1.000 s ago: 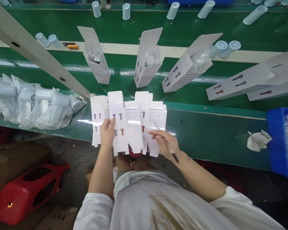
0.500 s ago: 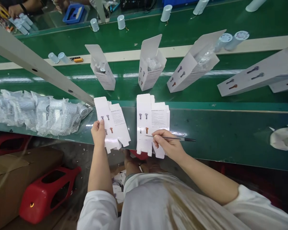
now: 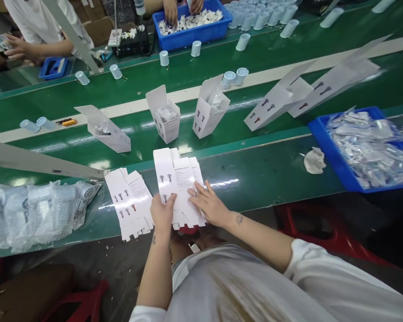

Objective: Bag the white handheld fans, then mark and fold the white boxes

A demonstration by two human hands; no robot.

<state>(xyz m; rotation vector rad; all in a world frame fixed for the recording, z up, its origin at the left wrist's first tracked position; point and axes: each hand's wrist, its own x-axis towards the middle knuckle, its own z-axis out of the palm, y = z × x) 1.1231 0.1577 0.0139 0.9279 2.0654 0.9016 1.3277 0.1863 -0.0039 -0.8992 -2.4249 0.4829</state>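
A stack of flat, folded white cartons (image 3: 184, 172) printed with small product pictures lies in front of me, reaching past the bench's near edge. My left hand (image 3: 163, 212) grips its lower left side, thumb on top. On the right side of the same stack rests my right hand (image 3: 210, 205), fingers partly spread over the printed face. A slim pen (image 3: 203, 215) shows under that hand, largely covered by the fingers. To the left lies a second stack of flat cartons (image 3: 129, 205), touched by neither hand.
Several opened upright cartons (image 3: 169, 125) stand on the green conveyor (image 3: 141, 134). Bubble-wrapped parts (image 3: 36, 214) lie at left; a blue bin of bagged pieces (image 3: 342, 167) and crumpled paper (image 3: 314, 161) sit at right. Co-workers' hands (image 3: 174, 11) work across the line.
My view has swung right, bringing the blue bin into sight. My left hand has left the left carton stack for the right one. My right hand has turned from a writing grip to lying over the cartons.
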